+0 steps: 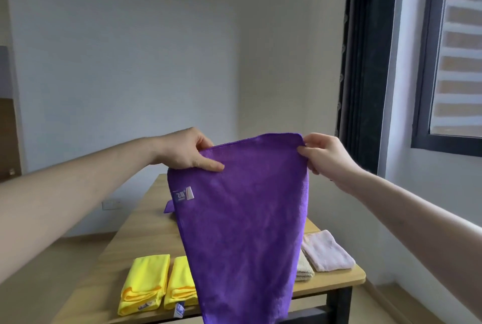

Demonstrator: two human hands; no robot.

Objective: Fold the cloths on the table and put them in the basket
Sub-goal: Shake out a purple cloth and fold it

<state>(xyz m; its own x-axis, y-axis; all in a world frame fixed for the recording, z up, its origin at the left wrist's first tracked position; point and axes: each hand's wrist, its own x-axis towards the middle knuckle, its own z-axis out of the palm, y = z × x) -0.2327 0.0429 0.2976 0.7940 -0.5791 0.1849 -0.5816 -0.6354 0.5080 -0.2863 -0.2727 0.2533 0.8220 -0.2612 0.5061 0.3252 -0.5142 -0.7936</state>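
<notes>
Tabletop (146,222) below, bearing two folded yellow cloths (144,284), beige (304,269) and pink (327,254) ones folded. Left hand (187,150) and right hand (322,151) each pinching a top corner of purple cloth (242,219), hung unfolded above. Basket unseen; probably about halfway.

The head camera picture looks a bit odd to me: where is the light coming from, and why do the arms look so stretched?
Head view: soft daylight enters from the window at right, no harsh shadows or glare; the wide-angle lens stretches the forearms toward the edges; the purple cloth, pinched by left hand and right hand, looks slightly soft.
</notes>
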